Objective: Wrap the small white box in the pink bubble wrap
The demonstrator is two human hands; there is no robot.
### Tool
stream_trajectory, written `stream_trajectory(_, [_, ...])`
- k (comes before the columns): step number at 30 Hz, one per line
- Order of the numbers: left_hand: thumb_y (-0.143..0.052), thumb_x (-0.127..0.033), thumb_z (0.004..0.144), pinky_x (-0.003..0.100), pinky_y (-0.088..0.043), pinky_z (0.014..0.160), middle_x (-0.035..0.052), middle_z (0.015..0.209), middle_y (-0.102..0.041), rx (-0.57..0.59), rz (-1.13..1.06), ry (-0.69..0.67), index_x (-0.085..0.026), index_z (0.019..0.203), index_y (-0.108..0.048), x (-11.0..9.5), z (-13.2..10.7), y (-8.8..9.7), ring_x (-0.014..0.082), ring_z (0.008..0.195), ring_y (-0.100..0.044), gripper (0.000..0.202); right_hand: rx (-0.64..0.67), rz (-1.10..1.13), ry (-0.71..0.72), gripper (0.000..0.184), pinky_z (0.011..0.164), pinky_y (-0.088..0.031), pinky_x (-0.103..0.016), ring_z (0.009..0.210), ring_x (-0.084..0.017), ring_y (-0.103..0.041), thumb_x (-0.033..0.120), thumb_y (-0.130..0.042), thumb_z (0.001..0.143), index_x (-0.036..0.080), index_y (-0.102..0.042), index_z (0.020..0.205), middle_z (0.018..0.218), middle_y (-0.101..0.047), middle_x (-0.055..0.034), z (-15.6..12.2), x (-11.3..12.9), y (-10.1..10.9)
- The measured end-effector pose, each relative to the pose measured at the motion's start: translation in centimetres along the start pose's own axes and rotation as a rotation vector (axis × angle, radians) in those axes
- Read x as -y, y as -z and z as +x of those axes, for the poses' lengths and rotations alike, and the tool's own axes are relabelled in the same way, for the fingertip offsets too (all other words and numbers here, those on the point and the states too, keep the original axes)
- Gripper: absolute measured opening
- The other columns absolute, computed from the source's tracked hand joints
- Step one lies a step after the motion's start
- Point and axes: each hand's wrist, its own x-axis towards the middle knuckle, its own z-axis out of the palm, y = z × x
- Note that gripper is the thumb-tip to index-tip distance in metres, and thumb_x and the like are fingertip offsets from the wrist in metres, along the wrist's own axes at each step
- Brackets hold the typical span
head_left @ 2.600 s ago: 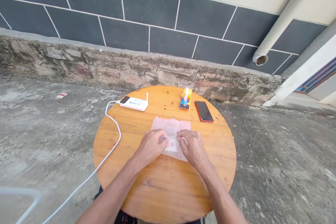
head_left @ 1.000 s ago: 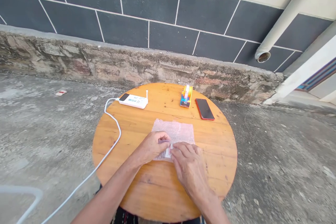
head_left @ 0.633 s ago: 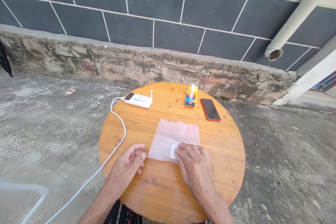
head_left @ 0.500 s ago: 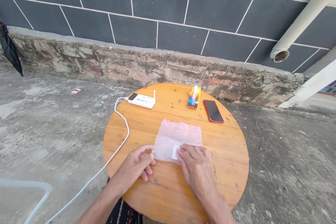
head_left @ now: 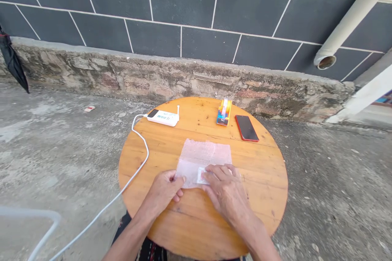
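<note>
A sheet of bubble wrap [head_left: 205,155] lies flat on a round wooden table [head_left: 260,171]. A small white piece [head_left: 200,175] sits at its near edge, seemingly inside or under the wrap. My left hand [head_left: 163,191] has curled fingers pinching the wrap's near left corner. My right hand [head_left: 226,189] lies on the near edge with fingers stretched flat, fingertips touching the white piece.
At the table's far side are a white power bank [head_left: 162,117] with a white cable [head_left: 141,163] trailing off the left, an orange-and-blue tape dispenser [head_left: 224,112] and a red-edged phone [head_left: 246,128]. A stone ledge and tiled wall stand behind; a drain pipe [head_left: 326,61] ends at right.
My left hand left the wrap, swung out to the left, then came back to its near left corner. My right hand stayed pressed on the near edge.
</note>
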Motion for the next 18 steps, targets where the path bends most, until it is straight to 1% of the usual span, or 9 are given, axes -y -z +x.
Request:
stream_trajectory(4, [-0.057,-0.034,0.072,0.02,-0.039,0.044,-0.0003,0.049,-0.062,-0.005,-0.014,-0.002,-0.016,0.06,-0.054,0.0,0.0,0.0,0.0104,0.039,-0.055,0.022,0.025,0.006,0.023,0.022,0.097,-0.029,-0.044,0.107,-0.024,-0.054,0.017,-0.059,0.087,0.024,-0.061,0.107,0.117,-0.063,-0.0037,-0.2,-0.6,-0.1])
stream_trajectory(10, [-0.058,-0.039,0.074,0.018,-0.037,0.042,-0.0006,0.048,-0.061,-0.034,-0.062,-0.016,-0.015,0.063,-0.054,0.2,0.0,-0.1,0.0091,0.039,-0.054,0.026,0.032,-0.019,0.04,0.022,0.096,-0.031,-0.043,0.104,-0.022,-0.056,0.016,-0.06,0.085,0.025,-0.062,0.105,0.116,-0.063,-0.004,0.0,-1.0,-0.6])
stream_trajectory(13, [-0.061,-0.035,0.072,0.017,-0.038,0.039,-0.0022,0.047,-0.058,-0.062,-0.093,-0.02,-0.016,0.062,-0.051,0.1,-0.1,-0.5,0.0093,0.038,-0.054,0.024,0.031,-0.038,0.048,0.021,0.096,-0.031,-0.043,0.103,-0.022,-0.056,0.015,-0.061,0.085,0.025,-0.062,0.104,0.116,-0.063,-0.0037,0.0,-0.9,-0.5])
stream_trajectory(15, [-0.062,-0.031,0.071,0.018,-0.042,0.039,-0.0036,0.051,-0.059,-0.082,-0.121,-0.03,-0.016,0.073,-0.053,0.0,-0.1,-0.8,0.0106,0.042,-0.057,0.018,0.031,-0.049,0.05,0.02,0.096,-0.032,-0.043,0.103,-0.022,-0.056,0.015,-0.061,0.085,0.024,-0.062,0.103,0.116,-0.064,-0.0036,0.1,-0.8,-0.5])
stream_trajectory(16, [-0.062,-0.029,0.071,0.018,-0.044,0.039,-0.0042,0.055,-0.06,-0.09,-0.133,-0.033,-0.016,0.084,-0.054,-0.1,-0.1,-1.0,0.011,0.043,-0.058,0.02,0.032,-0.054,0.052,0.02,0.096,-0.032,-0.043,0.103,-0.022,-0.056,0.015,-0.06,0.086,0.024,-0.062,0.103,0.116,-0.064,-0.0037,0.1,-0.7,-0.4])
stream_trajectory(17, [-0.062,-0.027,0.071,0.019,-0.045,0.038,-0.0048,0.059,-0.06,-0.1,-0.146,-0.035,-0.016,0.098,-0.053,-0.2,-0.2,-1.1,0.0111,0.043,-0.058,0.03,0.034,-0.058,0.055,0.02,0.096,-0.032,-0.043,0.103,-0.022,-0.056,0.014,-0.06,0.086,0.024,-0.062,0.103,0.116,-0.064,-0.004,0.1,-0.7,-0.4])
stream_trajectory(18, [-0.063,-0.026,0.071,0.019,-0.045,0.037,-0.0051,0.062,-0.061,-0.113,-0.163,-0.034,-0.017,0.112,-0.048,-0.2,-0.2,-1.3,0.0108,0.043,-0.058,0.044,0.033,-0.063,0.057,0.02,0.095,-0.032,-0.043,0.103,-0.022,-0.056,0.014,-0.06,0.085,0.024,-0.062,0.103,0.116,-0.064,-0.0042,0.1,-0.6,-0.3])
